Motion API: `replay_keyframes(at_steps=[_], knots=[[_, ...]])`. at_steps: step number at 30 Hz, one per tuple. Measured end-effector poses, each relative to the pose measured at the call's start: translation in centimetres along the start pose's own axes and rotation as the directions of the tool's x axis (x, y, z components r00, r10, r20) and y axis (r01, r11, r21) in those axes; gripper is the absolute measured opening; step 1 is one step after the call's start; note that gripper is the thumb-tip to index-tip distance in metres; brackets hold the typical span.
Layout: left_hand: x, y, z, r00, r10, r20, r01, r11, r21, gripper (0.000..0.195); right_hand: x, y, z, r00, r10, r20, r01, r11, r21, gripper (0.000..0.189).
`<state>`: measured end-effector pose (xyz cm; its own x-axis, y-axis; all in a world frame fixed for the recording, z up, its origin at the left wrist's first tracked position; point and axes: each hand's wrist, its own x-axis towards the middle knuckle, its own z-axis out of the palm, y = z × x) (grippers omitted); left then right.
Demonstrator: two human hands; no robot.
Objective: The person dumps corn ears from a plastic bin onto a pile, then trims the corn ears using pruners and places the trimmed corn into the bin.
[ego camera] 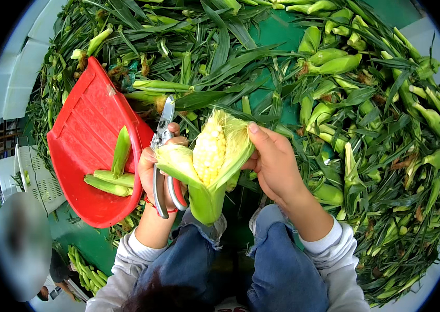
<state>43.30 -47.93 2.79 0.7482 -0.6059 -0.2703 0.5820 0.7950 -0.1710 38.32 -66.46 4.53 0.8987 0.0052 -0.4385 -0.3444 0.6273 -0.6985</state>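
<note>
Before me is an ear of corn (209, 156) with its green husk (208, 201) parted, so pale yellow kernels and silk show. My left hand (159, 163) grips the husk's left side and also holds a pair of pruning shears (162, 136), blades up, with grey and red handles hanging below. Pinched between the thumb and fingers of my right hand (272, 158) is the right flap of the husk. A red plastic scoop (83, 117) lies left of my left hand, holding several trimmed green ears (112, 187).
Loose corn leaves (220, 39) spread over the green floor (278, 29) ahead. Unhusked ears (337, 64) and leaves heap up at the right. A white perforated crate (44, 175) stands at far left, near a pile of green ears (85, 269). Part of another person (59, 269) shows at lower left.
</note>
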Motion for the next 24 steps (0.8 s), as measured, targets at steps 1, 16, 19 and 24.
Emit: replay_keyframes(at_steps=[1, 16, 19, 24], knots=[[0.0, 0.2, 0.0, 0.999, -0.039, 0.03, 0.04, 0.999, -0.033, 0.042, -0.1, 0.2, 0.0, 1.0, 0.01, -0.006, -0.009, 0.999, 0.04, 0.035], [-0.2, 2.1, -2.5, 0.999, -0.002, 0.051, -0.011, 0.968, 0.251, 0.043, -1.9, -0.3, 1.2, 0.915, -0.392, 0.097, 0.361, 0.685, -0.633, 0.033], [-0.2, 1.6, -2.0, 0.997, 0.056, -0.049, -0.043, 0.97, 0.239, 0.041, -1.6, 0.5, 0.6, 0.941, -0.335, 0.048, 0.309, 0.79, -0.53, 0.033], [-0.2, 0.7, -0.5, 0.993, 0.039, -0.111, -0.02, 0.985, 0.17, 0.042, -0.3, 1.2, -0.5, 0.996, -0.069, -0.061, 0.066, 0.997, -0.045, 0.034]])
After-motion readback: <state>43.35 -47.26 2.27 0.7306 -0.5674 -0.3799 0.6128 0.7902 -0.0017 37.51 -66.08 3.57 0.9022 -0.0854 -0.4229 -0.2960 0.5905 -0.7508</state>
